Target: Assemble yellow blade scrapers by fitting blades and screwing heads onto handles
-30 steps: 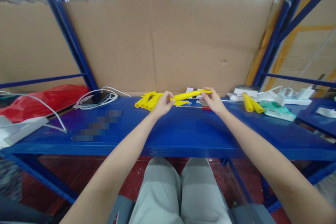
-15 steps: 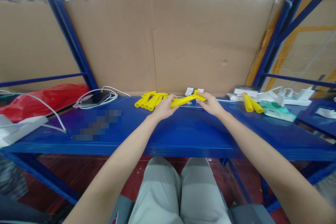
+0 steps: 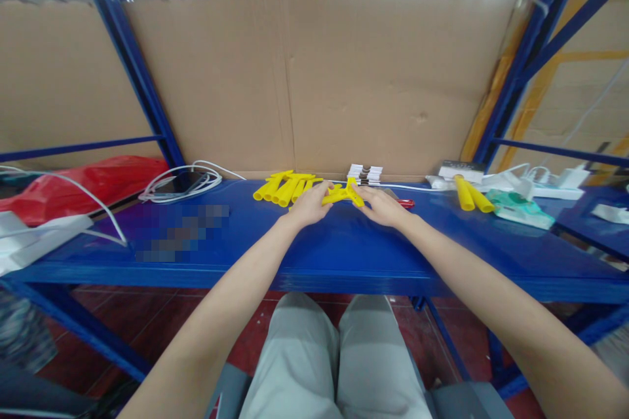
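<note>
Where a second ago a long yellow length was spanning the gap between the hands, the forked yellow piece (image 3: 350, 192) is now showing its branching end near the right fingertips, and the hands are sitting closer together. This suggests the person is turning or shifting the piece during handling rather than laying it down. It is staying just above or on the blue table (image 3: 344, 242), too close to tell which. With twelve o'clock pointing at the cardboard, the row of yellow pieces (image 3: 283, 194) is lying at nine o'clock from it, the white clips (image 3: 364, 174) at one, and a red object (image 3: 406, 203), now uncovered, at three, just past the right hand (image 3: 386, 207). The left hand (image 3: 310, 204) is reaching in from seven o'clock, palm down, its thumb and fingers curling closed around the stem. The right is coming from four o'clock, low and flat, fingers slightly bent and parted, their tips meeting a branch; whether they are gripping it or only steadying it, I cannot tell.
</note>
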`<state>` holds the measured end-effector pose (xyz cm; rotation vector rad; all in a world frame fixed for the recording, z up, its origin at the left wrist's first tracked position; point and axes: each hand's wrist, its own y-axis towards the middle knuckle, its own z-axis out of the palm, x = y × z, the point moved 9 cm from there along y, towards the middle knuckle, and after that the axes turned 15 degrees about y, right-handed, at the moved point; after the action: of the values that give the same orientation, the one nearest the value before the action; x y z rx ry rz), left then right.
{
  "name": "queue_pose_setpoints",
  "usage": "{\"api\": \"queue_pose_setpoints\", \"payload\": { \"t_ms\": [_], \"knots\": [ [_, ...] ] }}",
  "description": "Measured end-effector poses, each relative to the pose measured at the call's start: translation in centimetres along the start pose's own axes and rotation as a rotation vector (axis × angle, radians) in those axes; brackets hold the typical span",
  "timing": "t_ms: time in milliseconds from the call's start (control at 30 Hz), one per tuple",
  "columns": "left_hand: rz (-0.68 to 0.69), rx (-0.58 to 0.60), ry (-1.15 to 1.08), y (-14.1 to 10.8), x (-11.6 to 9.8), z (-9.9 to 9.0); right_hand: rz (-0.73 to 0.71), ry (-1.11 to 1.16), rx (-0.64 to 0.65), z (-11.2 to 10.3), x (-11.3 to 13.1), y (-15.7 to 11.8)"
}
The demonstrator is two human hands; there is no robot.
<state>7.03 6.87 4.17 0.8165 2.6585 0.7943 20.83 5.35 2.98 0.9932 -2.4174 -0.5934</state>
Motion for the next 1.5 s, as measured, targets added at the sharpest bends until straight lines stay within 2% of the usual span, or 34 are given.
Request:
{"api": "queue_pose_setpoints", "payload": {
  "t_ms": [267, 500, 700, 867, 1067, 1167, 1267, 1333, 1433, 1500],
  "knots": [
    [0.119, 0.072, -0.080, 0.1, -1.1, 0.9, -0.045, 0.027, 0.030, 0.8, 0.7, 0.1],
    [0.120, 0.113, -0.100, 0.1, -1.0, 1.2, -0.048, 0.058, 0.044, 0.9, 0.4, 0.2],
    [0.076, 0.178, -0.080, -0.1, -0.1, 1.8, 0.056, -0.026, -0.025, -0.8, -2.1, -0.2],
    [0.028, 0.240, -0.075, -0.5, 0.2, 2.0, 0.157, -0.013, -0.055, -1.8, -4.2, -0.5],
    [0.065, 0.306, 0.017, -0.8, 0.2, 2.5, 0.241, -0.019, -0.073, -2.6, -5.3, -0.9],
    [0.084, 0.286, 0.029, -0.7, 0.6, 2.7, 0.354, -0.042, -0.134, -3.8, -6.3, -1.3],
    [0.082, 0.271, 0.035, -0.7, 0.8, 2.7, 0.567, -0.069, -0.244, -5.7, -8.1, -2.1],
    [0.075, 0.304, 0.077, -0.9, 0.6, 2.7, 0.699, -0.098, -0.279, -6.8, -9.3, -2.4],
    [0.056, 0.402, 0.176, -1.3, 0.1, 2.6, 0.869, -0.128, -0.228, -7.1, -11.4, -2.5],
    [0.033, 0.431, 0.215, -1.5, -0.3, 2.3, 0.912, -0.107, -0.164, -6.5, -12.7, -2.2]
  ]
}}
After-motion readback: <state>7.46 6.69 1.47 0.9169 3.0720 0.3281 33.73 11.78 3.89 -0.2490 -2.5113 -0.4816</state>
